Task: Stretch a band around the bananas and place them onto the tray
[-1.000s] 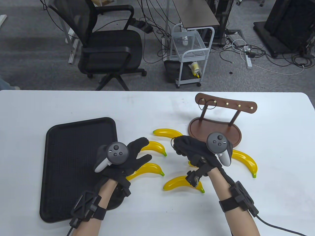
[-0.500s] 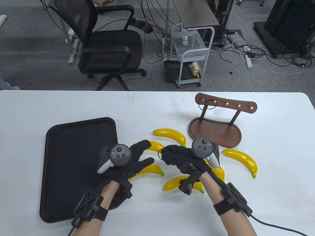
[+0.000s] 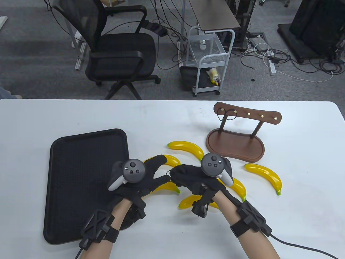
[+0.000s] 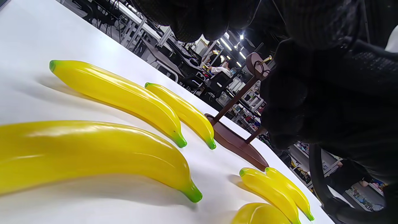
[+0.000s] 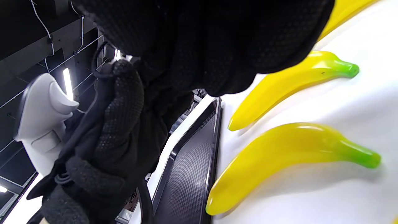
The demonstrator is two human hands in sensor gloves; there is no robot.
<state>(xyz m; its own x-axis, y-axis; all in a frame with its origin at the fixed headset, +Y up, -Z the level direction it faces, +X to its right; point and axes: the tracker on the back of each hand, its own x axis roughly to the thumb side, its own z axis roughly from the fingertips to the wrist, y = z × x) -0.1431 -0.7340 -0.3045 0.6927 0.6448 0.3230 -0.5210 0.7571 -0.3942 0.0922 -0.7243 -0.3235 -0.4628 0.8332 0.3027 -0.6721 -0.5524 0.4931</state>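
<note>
Several yellow bananas lie loose on the white table, among them one (image 3: 188, 147) at the back and one (image 3: 266, 175) far right. My right hand (image 3: 179, 175) is curled and pinches a thin black band (image 3: 169, 171), a small loop showing at its fingertips. My left hand (image 3: 157, 168) has its fingers spread straight above two bananas (image 3: 172, 160) (image 3: 167, 187); its thumb meets the right fingertips at the band. In the right wrist view the left glove (image 5: 118, 124) is close, with bananas (image 5: 289, 149) below. The black tray (image 3: 80, 162) lies left of both hands.
A brown wooden stand (image 3: 234, 143) with brass hooks stands at the back right, another band (image 3: 229, 113) hanging on its left hook. Two more bananas (image 3: 188, 202) (image 3: 238, 187) lie under my right wrist. An office chair and a cart stand beyond the table.
My right hand has moved left with the band, from in front of the stand to my left hand's thumb. My left hand shifted slightly right.
</note>
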